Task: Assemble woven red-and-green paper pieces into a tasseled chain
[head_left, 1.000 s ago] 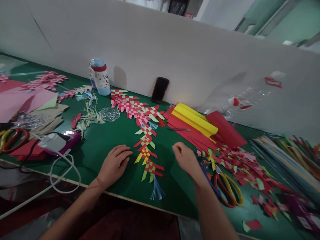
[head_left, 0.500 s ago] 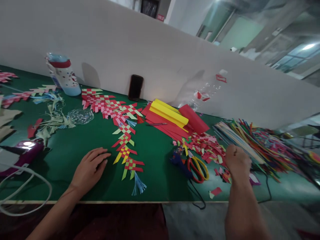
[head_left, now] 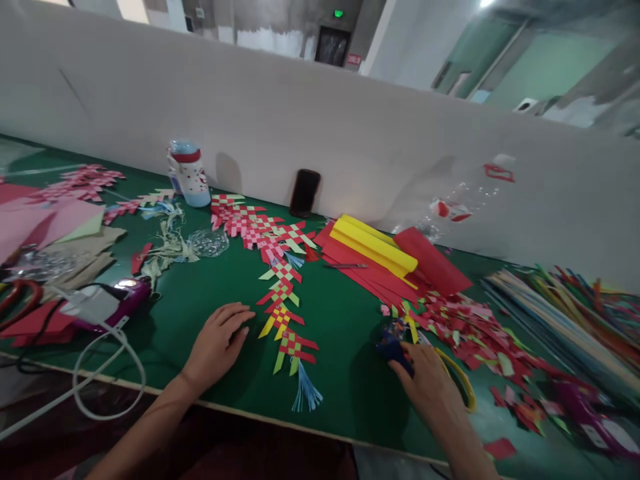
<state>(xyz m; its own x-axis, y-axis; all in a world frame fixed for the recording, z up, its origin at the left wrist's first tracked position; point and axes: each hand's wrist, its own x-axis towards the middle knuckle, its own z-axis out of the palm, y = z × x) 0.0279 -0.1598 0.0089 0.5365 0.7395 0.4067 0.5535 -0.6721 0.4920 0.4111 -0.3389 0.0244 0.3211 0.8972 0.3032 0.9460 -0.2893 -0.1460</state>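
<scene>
My left hand (head_left: 219, 342) lies flat and open on the green table (head_left: 335, 320), just left of a chain of woven red, yellow and green paper pieces (head_left: 283, 313) that ends in a blue tassel (head_left: 305, 393). My right hand (head_left: 431, 388) rests over the blue tool (head_left: 393, 348) and the yellow-handled scissors (head_left: 463, 383), fingers curled on the blue tool's handle. Red paper scraps (head_left: 470, 327) lie just beyond it.
Folded red and yellow paper sheets (head_left: 380, 250), a phone (head_left: 305, 192) leaning on the white wall, a bottle (head_left: 189, 173), a purple device (head_left: 127, 293) with white cable, bundles of coloured strips (head_left: 565, 313) at right, pink paper (head_left: 45, 220) at left.
My right hand came back from the strip bundles at the right and settled on the blue tool near the scissors. The left hand stayed put; the view swung left.
</scene>
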